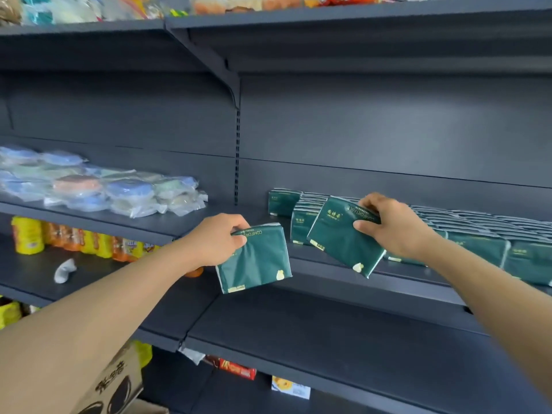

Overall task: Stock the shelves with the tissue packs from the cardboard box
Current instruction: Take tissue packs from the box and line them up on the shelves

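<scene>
Two dark green plastic-wrapped tissue packs are in hand, one per side. I note the left hand (219, 240) grasping the left tissue pack (254, 258) by its upper left corner, fingers curled over the top edge, the pack hanging in front of the dark grey metal shelf (343, 264) and not resting on it. The right hand (388, 225) grasps the right tissue pack (343, 237) at its upper right corner, thumb on the face, the pack tilted and held just in front of the stocked row of green tissue packs (478, 234) lying along that shelf to the right. On the shelf to the left I see clear-wrapped round sponges (98, 186). A printed brown cardboard box (116, 383) sits at lower left, beneath my left forearm.
</scene>
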